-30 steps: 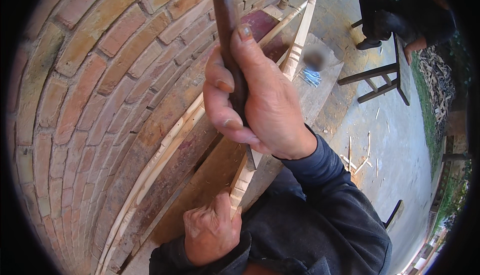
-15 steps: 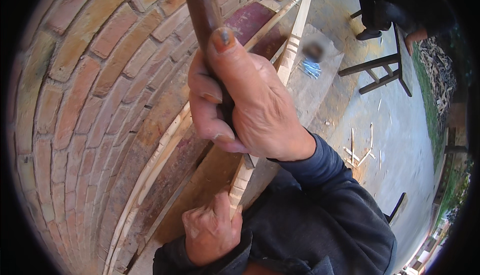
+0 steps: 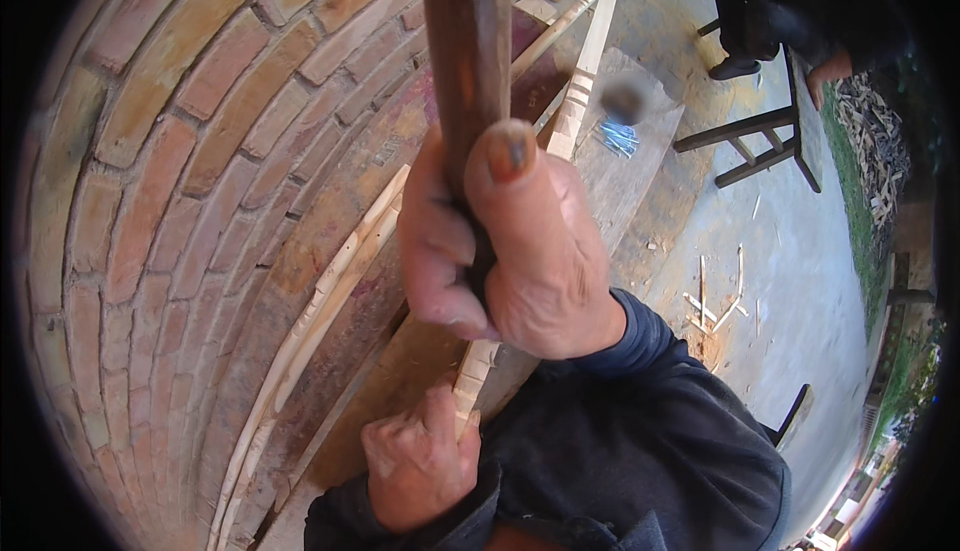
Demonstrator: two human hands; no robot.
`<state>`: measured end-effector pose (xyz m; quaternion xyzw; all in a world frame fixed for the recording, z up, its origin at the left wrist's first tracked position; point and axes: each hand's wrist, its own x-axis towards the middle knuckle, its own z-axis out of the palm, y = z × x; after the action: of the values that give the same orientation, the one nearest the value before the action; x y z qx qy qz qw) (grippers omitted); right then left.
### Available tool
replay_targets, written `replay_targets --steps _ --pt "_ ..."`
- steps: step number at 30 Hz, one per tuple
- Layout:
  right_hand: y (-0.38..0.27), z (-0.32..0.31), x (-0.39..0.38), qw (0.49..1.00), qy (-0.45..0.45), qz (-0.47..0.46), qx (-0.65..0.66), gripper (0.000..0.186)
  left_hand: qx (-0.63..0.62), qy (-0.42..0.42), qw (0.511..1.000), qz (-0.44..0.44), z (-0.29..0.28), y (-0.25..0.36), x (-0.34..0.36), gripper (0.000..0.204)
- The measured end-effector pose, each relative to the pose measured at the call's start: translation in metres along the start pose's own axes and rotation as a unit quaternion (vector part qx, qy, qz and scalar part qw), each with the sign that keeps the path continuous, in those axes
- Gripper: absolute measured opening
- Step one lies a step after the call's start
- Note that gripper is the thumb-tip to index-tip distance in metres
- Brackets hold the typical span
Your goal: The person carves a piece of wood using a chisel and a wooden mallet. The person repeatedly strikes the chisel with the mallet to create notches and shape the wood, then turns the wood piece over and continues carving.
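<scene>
"What is the handle [image 3: 468,41] made of?"
"Dark brown wood, by its look, smooth with a faint sheen."
"And the notched strip [image 3: 599,31]?"
"Pale bare wood, matt."
"The wall [image 3: 150,191]?"
"Rough, dull brick with gritty mortar."
"The plank [image 3: 375,166] beside it?"
"Worn, stained wood, uneven and matt."
"And the right sleeve [image 3: 645,336]?"
"Dark cloth, matt and creased."

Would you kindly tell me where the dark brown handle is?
The handle is in the head view's upper middle, gripped in the right hand, with the brick wall to its left.
</scene>
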<state>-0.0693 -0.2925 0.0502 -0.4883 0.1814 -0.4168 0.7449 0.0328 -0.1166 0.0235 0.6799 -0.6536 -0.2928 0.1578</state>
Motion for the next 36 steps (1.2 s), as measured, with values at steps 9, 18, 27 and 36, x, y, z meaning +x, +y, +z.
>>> replay_targets --steps 9,18,27,36 --pt "-0.012 -0.019 -0.005 0.985 0.028 0.006 0.172 0.066 -0.002 -0.003 1.000 0.020 0.000 -0.005 -0.003 0.035" --pt "-0.012 -0.023 -0.004 0.991 0.005 -0.003 0.136 0.064 -0.005 -0.009 0.999 0.031 0.000 -0.007 -0.003 0.039" --pt "-0.009 -0.009 0.000 0.995 0.062 0.016 0.076 0.068 0.001 -0.008 1.000 0.022 -0.001 -0.005 -0.002 0.037" --pt "-0.008 -0.010 0.003 0.995 -0.042 0.029 0.084 0.060 -0.006 -0.001 1.000 0.012 0.001 -0.005 -0.002 0.034"
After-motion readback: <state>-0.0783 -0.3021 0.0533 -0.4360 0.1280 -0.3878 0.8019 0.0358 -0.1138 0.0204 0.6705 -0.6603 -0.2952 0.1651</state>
